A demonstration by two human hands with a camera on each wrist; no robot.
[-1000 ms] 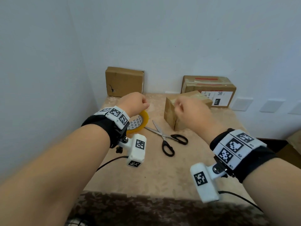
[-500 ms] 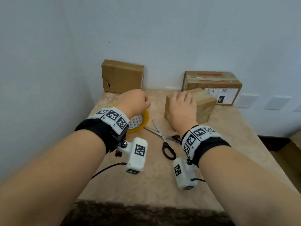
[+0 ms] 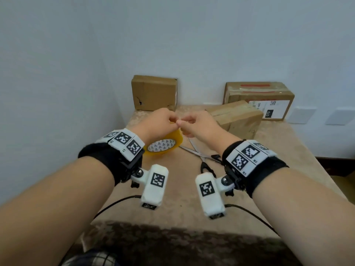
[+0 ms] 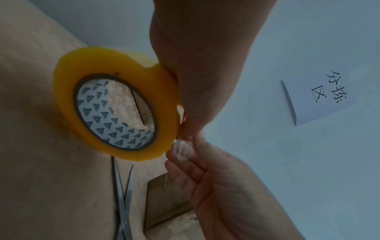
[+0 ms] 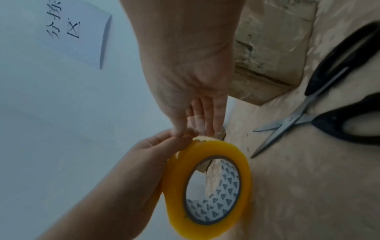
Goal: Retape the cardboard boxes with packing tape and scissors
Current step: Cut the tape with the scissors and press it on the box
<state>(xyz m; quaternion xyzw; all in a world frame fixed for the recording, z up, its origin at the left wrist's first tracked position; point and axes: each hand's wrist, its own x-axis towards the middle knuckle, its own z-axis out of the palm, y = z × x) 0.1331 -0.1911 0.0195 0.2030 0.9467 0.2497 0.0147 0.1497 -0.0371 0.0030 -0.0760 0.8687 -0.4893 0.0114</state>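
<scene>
— Where's the tape roll [image 3: 166, 144] right now?

— Lifted off the table [image 3: 172, 198], held on edge by the left hand [image 3: 160, 121], whose fingers curl over its rim at the top. The patterned core faces back toward the person.

— And the right hand [image 3: 197, 124]?

— Right beside the left, knuckles nearly touching. Its thumb and fingertips [image 4: 183, 151] pinch the loose clear end of the tape [image 5: 197, 123] just where it leaves the roll.

— So which way does the strip have to run?

— I'd judge rightward. The nearest box [image 3: 237, 117] lies to the right of both hands and a little farther back, with its long top seam running away from the person, angled left. The right hand is the nearer one to it, so it looks set to draw the end out that way while the left hand keeps the roll back.

— Scissors?

— The scissors [image 3: 201, 158] lie on the table beneath the right wrist, blades apart, black handles toward the person. Nobody holds them.

— The other boxes?

— Two more stand against the back wall: a plain box [image 3: 153, 93] on the left, a labelled box [image 3: 269, 100] on the right.
</scene>
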